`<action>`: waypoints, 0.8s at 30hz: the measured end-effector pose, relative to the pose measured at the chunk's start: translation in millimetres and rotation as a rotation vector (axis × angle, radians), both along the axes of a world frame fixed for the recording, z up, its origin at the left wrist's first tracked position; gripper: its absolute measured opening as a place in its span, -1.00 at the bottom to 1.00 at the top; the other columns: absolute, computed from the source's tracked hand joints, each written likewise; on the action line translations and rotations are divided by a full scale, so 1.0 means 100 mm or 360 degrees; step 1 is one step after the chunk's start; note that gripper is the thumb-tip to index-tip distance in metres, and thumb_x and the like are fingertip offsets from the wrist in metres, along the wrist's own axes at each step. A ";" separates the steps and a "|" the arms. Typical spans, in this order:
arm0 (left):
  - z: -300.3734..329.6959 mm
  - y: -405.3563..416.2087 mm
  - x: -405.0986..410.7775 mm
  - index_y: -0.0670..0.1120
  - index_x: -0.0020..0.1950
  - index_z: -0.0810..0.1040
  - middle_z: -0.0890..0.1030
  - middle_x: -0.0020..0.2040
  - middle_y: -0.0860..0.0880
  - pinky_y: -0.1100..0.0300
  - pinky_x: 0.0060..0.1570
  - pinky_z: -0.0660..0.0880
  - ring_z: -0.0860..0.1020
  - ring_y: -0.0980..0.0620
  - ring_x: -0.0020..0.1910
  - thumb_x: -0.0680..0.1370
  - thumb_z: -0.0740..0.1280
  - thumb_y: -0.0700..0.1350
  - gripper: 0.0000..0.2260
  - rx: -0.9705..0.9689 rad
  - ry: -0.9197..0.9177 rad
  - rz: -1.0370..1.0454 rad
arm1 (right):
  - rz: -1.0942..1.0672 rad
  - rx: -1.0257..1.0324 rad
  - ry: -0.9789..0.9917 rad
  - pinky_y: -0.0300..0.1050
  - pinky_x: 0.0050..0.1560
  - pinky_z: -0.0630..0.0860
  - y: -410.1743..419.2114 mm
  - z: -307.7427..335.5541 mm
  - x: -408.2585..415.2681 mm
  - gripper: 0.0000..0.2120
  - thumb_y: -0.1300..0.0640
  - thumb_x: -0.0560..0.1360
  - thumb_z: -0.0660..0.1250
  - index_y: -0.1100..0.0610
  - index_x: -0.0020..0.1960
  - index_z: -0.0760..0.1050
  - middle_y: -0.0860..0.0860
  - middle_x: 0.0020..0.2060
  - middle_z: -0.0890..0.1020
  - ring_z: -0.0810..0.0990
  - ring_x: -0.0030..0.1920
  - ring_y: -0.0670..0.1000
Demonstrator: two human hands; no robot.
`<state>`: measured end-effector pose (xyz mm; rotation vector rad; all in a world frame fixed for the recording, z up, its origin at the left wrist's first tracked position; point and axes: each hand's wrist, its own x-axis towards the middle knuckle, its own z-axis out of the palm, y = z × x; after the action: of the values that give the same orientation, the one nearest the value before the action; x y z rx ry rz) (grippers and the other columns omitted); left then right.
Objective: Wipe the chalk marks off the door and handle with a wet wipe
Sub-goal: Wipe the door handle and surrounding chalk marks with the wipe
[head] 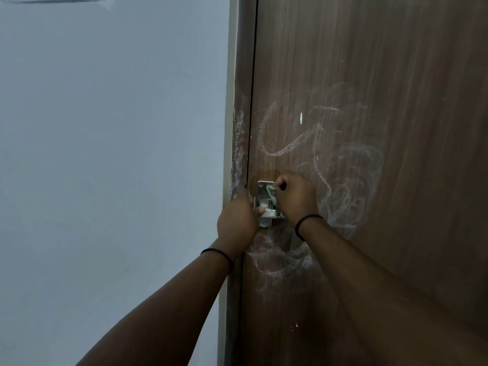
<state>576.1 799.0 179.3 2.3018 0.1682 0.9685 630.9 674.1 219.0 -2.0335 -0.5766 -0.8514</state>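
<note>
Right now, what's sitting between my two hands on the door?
In the head view, the metal door handle and its plate lie between your left hand and right hand, with the wet wipe pressed on it.

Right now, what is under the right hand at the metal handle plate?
Under the right hand, a crumpled pale green wet wipe presses on the plate. The handle's lever is mostly covered.

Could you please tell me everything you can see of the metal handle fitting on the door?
The handle fitting is shiny, silver-looking metal: an upright plate with a screw near its top and bottom, fixed to the brown door close to its left edge. Its middle is largely hidden. The left hand holds it from the left, one finger across the metal, while the right hand presses a pale greenish wipe against its upper right. Chalk marks surround it on the wood.
</note>
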 end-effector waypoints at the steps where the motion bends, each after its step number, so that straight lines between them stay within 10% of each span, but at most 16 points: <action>1: 0.00 0.00 0.00 -0.07 0.14 0.42 0.56 -0.15 0.01 0.18 -0.37 0.32 0.60 -0.07 -0.14 0.55 0.39 0.01 -0.74 -0.0003 0.0019 0.0025 | 0.0023 0.0069 -0.0094 -0.13 -0.22 0.52 0.01 -0.01 -0.01 -0.79 0.40 0.39 0.36 0.10 -0.22 0.56 -0.02 -0.22 0.60 0.56 -0.21 -0.04; 8: -0.10 0.03 0.07 -0.03 -0.44 0.52 0.63 -0.47 0.00 0.14 -0.16 0.55 0.60 0.10 -0.43 0.57 0.36 0.10 -0.59 -0.0436 0.0157 -0.0082 | 0.0178 -0.0601 -0.0270 -0.14 -0.23 0.49 0.04 0.01 0.02 -0.81 0.50 0.33 0.37 0.25 -0.25 0.65 0.11 -0.23 0.62 0.59 -0.21 0.11; 13: -0.13 0.03 0.08 -0.05 -0.43 0.51 0.62 -0.51 0.04 0.13 -0.21 0.58 0.50 0.21 -0.61 0.57 0.38 0.09 -0.59 -0.0579 0.0142 -0.0144 | 0.0231 -0.0724 -0.0601 -0.11 -0.23 0.53 0.07 0.19 0.01 -0.78 0.45 0.33 0.35 0.19 -0.20 0.67 0.10 -0.24 0.68 0.63 -0.21 0.12; 18: -0.12 0.07 0.08 -0.08 -0.37 0.53 0.65 -0.44 -0.04 -0.02 -0.17 0.64 0.61 -0.01 -0.43 0.50 0.42 0.10 -0.66 -0.0618 0.0129 -0.0149 | 0.0239 -0.1304 -0.0407 0.01 -0.08 0.58 0.22 0.23 0.00 -0.79 0.37 0.33 0.42 0.12 -0.12 0.69 0.05 -0.09 0.65 0.62 -0.08 0.08; 24: -0.14 0.04 0.08 0.04 -0.21 0.32 0.58 -0.26 -0.02 0.06 -0.28 0.49 0.57 -0.04 -0.27 0.47 0.46 0.09 -0.68 -0.0576 0.0019 -0.0088 | 0.0233 -0.1226 -0.0527 0.02 -0.09 0.57 0.17 0.25 0.00 -0.83 0.33 0.41 0.36 0.14 -0.12 0.68 0.07 -0.12 0.66 0.62 -0.10 0.08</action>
<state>583.7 803.3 165.2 1.9704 0.2603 0.8214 630.6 691.0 244.5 -2.4855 -1.3905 -0.9769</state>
